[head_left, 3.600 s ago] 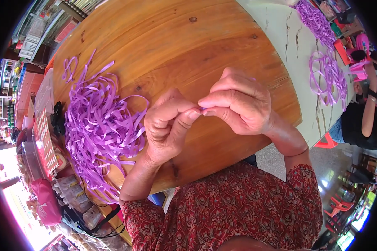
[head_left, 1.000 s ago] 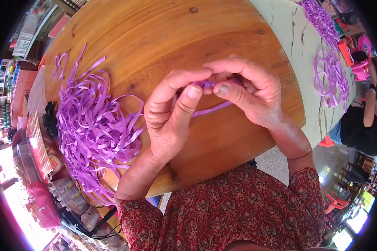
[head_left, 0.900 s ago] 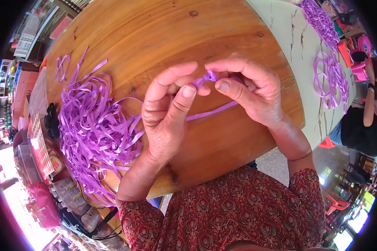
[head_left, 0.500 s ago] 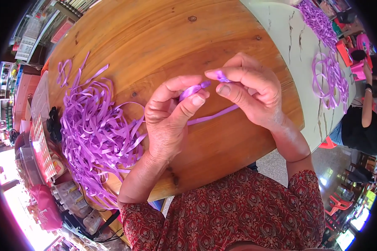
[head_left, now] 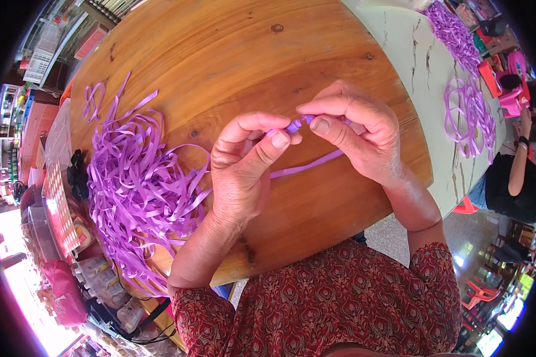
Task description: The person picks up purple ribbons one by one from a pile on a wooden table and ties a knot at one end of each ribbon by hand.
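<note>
Above the wooden table, my left hand (head_left: 244,154) pinches a bunched bit of purple ribbon (head_left: 293,126) between thumb and index finger. Close beside it, my right hand (head_left: 360,131) pinches another bit of the ribbon, and the fingertips of both hands nearly meet. Below the hands a single strand of ribbon (head_left: 307,165) runs across the table between my two wrists. A big tangled heap of purple ribbon (head_left: 140,184) lies to the left, with one loop reaching toward my left hand. How the pieces join at the fingertips is too small to make out.
The wooden tabletop (head_left: 220,53) adjoins a white marbled table (head_left: 426,89). More purple ribbon (head_left: 470,116) lies there in loops. At the far right a person in black (head_left: 512,181) reaches toward a pink object. A pink pouch (head_left: 64,291) and plastic packets crowd the lower left.
The ribbon between my fingertips now shows as a small bunched piece, with less of it visible in my left hand. My thumbs have shifted slightly; the ribbon heap looks the same.
</note>
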